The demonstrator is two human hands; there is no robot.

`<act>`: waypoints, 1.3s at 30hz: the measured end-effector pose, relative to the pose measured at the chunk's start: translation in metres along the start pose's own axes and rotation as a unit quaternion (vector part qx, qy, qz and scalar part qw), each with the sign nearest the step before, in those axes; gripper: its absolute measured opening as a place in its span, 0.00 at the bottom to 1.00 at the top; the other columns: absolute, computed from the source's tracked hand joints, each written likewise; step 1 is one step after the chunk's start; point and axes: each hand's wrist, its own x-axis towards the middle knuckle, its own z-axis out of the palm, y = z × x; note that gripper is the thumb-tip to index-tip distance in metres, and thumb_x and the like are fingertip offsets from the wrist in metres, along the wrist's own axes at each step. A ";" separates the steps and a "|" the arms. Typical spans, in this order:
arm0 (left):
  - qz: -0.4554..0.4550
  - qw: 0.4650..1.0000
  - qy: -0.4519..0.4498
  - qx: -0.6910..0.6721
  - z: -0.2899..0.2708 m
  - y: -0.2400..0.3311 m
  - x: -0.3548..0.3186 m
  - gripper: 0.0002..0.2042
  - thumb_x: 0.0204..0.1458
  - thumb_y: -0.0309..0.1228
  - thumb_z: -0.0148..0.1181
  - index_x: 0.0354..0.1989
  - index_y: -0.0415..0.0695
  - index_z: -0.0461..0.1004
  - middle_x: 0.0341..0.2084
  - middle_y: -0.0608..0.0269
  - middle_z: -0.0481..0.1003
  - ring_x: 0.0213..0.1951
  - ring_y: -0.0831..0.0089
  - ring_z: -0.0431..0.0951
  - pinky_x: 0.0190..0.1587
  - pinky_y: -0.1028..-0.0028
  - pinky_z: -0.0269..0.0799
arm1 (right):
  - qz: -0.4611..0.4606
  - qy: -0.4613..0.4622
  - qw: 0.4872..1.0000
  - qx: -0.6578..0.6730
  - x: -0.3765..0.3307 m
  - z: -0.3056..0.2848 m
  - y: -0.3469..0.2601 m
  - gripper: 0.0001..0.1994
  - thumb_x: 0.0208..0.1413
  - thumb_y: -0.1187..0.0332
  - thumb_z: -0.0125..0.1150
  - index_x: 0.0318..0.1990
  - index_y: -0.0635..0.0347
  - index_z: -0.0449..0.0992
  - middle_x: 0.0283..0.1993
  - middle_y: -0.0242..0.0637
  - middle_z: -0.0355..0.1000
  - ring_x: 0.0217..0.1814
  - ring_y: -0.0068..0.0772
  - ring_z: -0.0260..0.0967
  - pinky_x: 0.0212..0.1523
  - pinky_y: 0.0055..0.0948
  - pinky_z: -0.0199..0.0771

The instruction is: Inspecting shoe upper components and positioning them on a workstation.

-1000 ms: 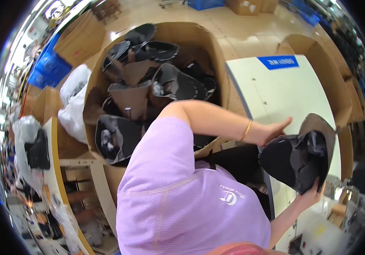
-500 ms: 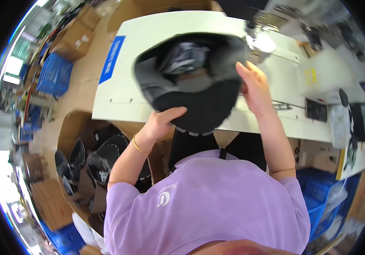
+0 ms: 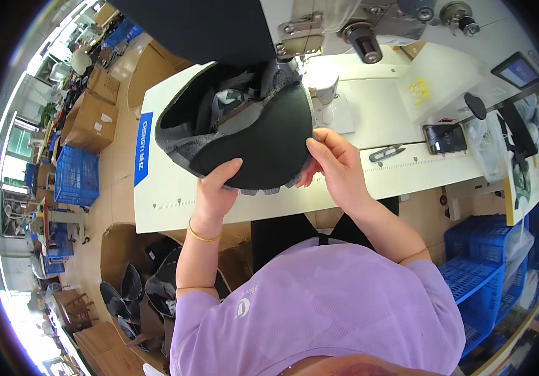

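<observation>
A black-and-grey hollow sewn piece (image 3: 257, 141), shaped like a cap, lies tilted over the table edge beneath the sewing machine (image 3: 319, 31). A smooth black curved panel makes up its near side, and small notched tabs run along the lower rim. Loose grey and whitish cloth shows inside it. My left hand (image 3: 216, 191) grips the lower left rim, thumb on the panel and fingers hidden underneath. At the right edge, my right hand (image 3: 337, 164) pinches the piece between thumb and fingers. The far part reaches up to the machine's needle area, where contact is unclear.
Thread snips (image 3: 386, 153) and a phone (image 3: 444, 139) lie on the white table (image 3: 369, 178), right of my hands. A cardboard box (image 3: 116, 250) of similar dark pieces stands below left. Blue crates (image 3: 476, 269) are at lower right; another blue crate (image 3: 76, 175) is at left.
My view has shifted, bringing the machine larger into the top. The sewn piece has come up against the machine's needle area; my right hand has moved from its upper right to its lower right edge.
</observation>
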 end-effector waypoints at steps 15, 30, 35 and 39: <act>-0.398 0.741 0.094 -0.533 -0.006 0.017 0.053 0.11 0.49 0.22 0.49 0.38 0.31 0.76 0.39 0.50 0.77 0.43 0.62 0.77 0.49 0.69 0.71 | -0.004 0.006 0.998 0.064 0.012 0.002 -0.008 0.11 0.64 0.67 0.45 0.42 0.67 0.68 0.26 0.38 0.73 0.24 0.28 0.74 0.25 0.22 0.72; -0.410 0.735 0.042 -0.538 -0.010 0.014 0.058 0.14 0.48 0.21 0.50 0.42 0.30 0.74 0.41 0.50 0.76 0.43 0.64 0.77 0.49 0.70 0.71 | 0.002 0.000 0.998 0.056 0.003 0.012 -0.006 0.11 0.64 0.65 0.46 0.41 0.67 0.67 0.29 0.38 0.72 0.27 0.30 0.75 0.27 0.23 0.74; -0.335 0.799 -0.054 -0.497 -0.012 0.018 0.063 0.16 0.47 0.18 0.50 0.47 0.31 0.70 0.38 0.53 0.76 0.37 0.66 0.78 0.37 0.71 0.74 | 0.014 -0.009 0.997 0.081 0.003 0.013 -0.007 0.11 0.64 0.66 0.47 0.38 0.67 0.67 0.29 0.38 0.72 0.29 0.30 0.76 0.29 0.23 0.75; -0.332 0.808 -0.067 -0.481 -0.012 0.015 0.067 0.17 0.46 0.17 0.50 0.48 0.31 0.68 0.36 0.53 0.76 0.33 0.65 0.78 0.28 0.71 0.73 | 0.010 -0.012 0.997 0.075 0.009 0.013 -0.004 0.11 0.64 0.65 0.47 0.36 0.65 0.67 0.30 0.37 0.71 0.29 0.33 0.76 0.29 0.25 0.75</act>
